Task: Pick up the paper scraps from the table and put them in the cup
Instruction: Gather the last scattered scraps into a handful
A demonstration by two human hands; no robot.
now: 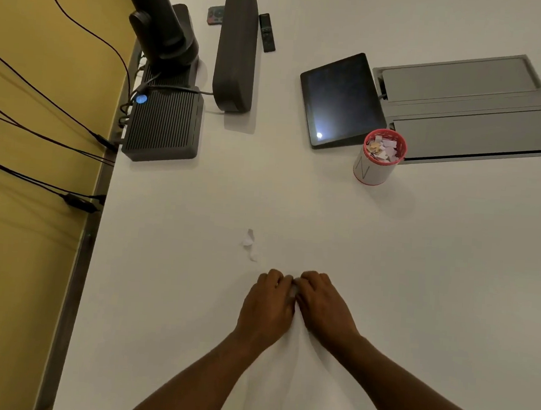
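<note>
Both hands, left (267,305) and right (323,302), curled together, apparently pinching a scrap (294,290). Loose fingers could drop it well short of the cup (378,158); scraps (249,243) nearer lay easily missed.

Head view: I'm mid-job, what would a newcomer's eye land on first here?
The two hands, left hand and right hand, pressed together low in the middle with a paper scrap between them. Next, the red-rimmed cup of scraps at right beside the tablet, then the loose scraps just beyond the hands.

Dark tablet (342,100) beside grey hatch (471,107) — remote (267,32) behind.
</note>
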